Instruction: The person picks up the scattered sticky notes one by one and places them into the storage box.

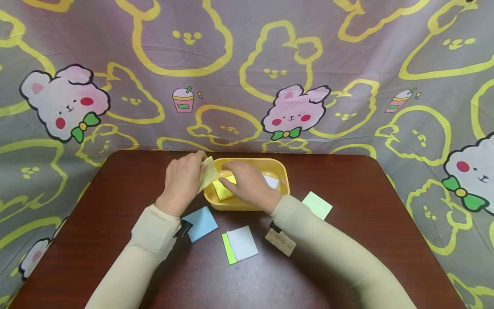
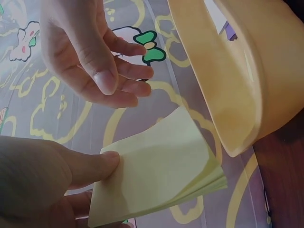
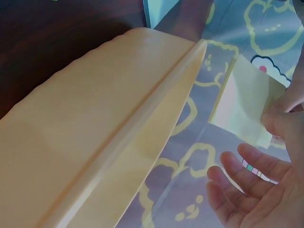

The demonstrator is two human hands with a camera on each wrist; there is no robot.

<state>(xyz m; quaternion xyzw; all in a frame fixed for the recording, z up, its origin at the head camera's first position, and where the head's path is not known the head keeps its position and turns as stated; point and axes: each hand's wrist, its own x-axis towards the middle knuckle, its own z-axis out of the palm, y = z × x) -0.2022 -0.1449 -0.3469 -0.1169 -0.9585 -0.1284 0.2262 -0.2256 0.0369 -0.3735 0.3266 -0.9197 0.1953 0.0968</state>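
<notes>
My left hand (image 1: 183,178) pinches a pale yellow sticky note pad (image 2: 156,166) by one edge, thumb on its face and fingers behind. The pad is beside the left end of a yellow plastic basin (image 1: 266,162). Over the basin hovers my right hand (image 1: 248,182), its fingers loosely bent and holding nothing; in the left wrist view it is apart from the pad. Inside the basin lie a bright yellow pad (image 1: 224,192), partly covered by the right hand, and a white pad (image 1: 271,180). A bit of purple (image 2: 231,32) also shows in there.
In front of the basin lie a blue pad (image 1: 202,224) and a whitish pad (image 1: 243,243) overlapping a lime-green one (image 1: 229,249). A brown printed block (image 1: 280,243) and a pale green pad (image 1: 317,205) lie by the right forearm. A patterned curtain (image 1: 231,51) hangs behind the table.
</notes>
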